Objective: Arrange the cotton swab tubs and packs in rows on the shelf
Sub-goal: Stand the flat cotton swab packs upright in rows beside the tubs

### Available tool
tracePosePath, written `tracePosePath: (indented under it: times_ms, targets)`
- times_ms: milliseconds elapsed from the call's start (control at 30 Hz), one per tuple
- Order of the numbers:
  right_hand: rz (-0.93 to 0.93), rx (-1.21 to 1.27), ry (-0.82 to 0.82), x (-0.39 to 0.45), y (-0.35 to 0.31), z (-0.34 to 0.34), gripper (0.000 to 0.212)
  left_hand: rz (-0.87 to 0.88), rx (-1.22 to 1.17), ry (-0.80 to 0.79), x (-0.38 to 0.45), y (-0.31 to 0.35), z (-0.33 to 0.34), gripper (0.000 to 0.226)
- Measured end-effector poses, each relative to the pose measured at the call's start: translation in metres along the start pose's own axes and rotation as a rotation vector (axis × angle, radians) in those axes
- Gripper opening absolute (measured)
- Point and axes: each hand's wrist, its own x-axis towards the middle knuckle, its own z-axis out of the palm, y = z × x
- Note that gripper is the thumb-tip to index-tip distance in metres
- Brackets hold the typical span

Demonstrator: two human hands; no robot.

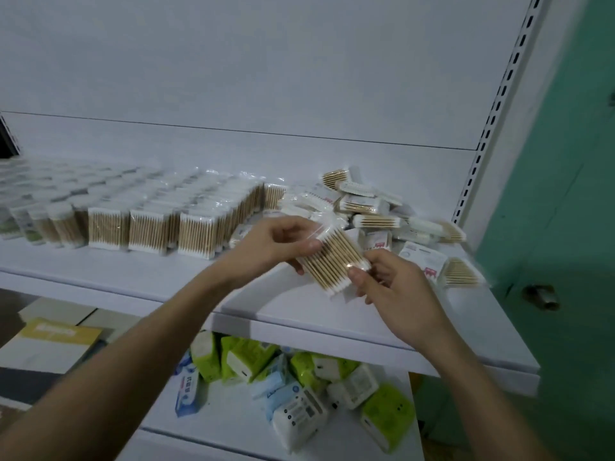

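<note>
The tubs [40, 197] at far left blur together and run off the picture's edge.

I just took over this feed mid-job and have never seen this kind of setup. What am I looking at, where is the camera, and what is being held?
There is no machine here: a person works with two bare hands, and the single picture comes from a camera worn on the head, looking forward and down. The left hand and right hand together hold one clear pack of wooden cotton swabs above the white shelf. On the shelf's left side, packs already stand in neat rows, with tubs further left. On the right lies a loose pile of packs not yet sorted. The shelf below holds green, blue and white tissue packs.
</note>
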Motion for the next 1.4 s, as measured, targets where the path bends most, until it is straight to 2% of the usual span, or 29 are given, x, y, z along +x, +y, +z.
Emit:
tracePosePath:
  times_ms: [133,267,333,467,567,633,733,867,1000,1167,1400]
  targets:
    - [-0.002,0.044,-0.031,0.035,-0.02,0.01,0.009,-0.04,0.244,-0.094,0.022,0.04,-0.045,0.041]
    - [0.028,-0.026,-0.122,0.071,-0.033,0.032,0.014,-0.099,0.468,-0.127,0.042,0.059,-0.097,0.034]
    - [0.004,-0.118,-0.065,0.091,-0.036,0.039,0.016,-0.084,0.564,-0.069,0.055,0.061,-0.125,0.032]
    - [-0.133,-0.451,0.072,0.139,-0.05,0.05,0.017,-0.053,0.767,0.087,0.096,0.052,-0.171,0.035]
    - [-0.216,-0.798,0.0,0.183,-0.053,0.065,0.03,-0.045,0.915,0.087,0.13,0.039,-0.188,0.035]
    - [-0.194,-0.985,-0.053,0.211,-0.05,0.075,0.039,-0.02,1.018,0.065,0.15,0.032,-0.193,0.033]
    - [-0.075,-1.115,-0.168,0.243,-0.042,0.084,0.049,-0.021,1.075,0.035,0.171,0.022,-0.2,0.033]
    - [0.125,-1.053,-0.374,0.262,-0.03,0.096,0.047,-0.034,1.153,-0.014,0.187,0.006,-0.209,0.036]
    - [0.153,-1.206,-0.493,0.268,-0.03,0.108,0.044,-0.074,1.192,-0.102,0.198,-0.004,-0.214,0.033]
    - [0.235,-1.319,-0.551,0.271,-0.022,0.126,0.057,-0.085,1.183,-0.199,0.21,-0.002,-0.213,0.027]
    - [0.288,-1.294,-0.582,0.264,-0.022,0.126,0.047,-0.093,1.199,-0.255,0.218,-0.004,-0.202,0.029]
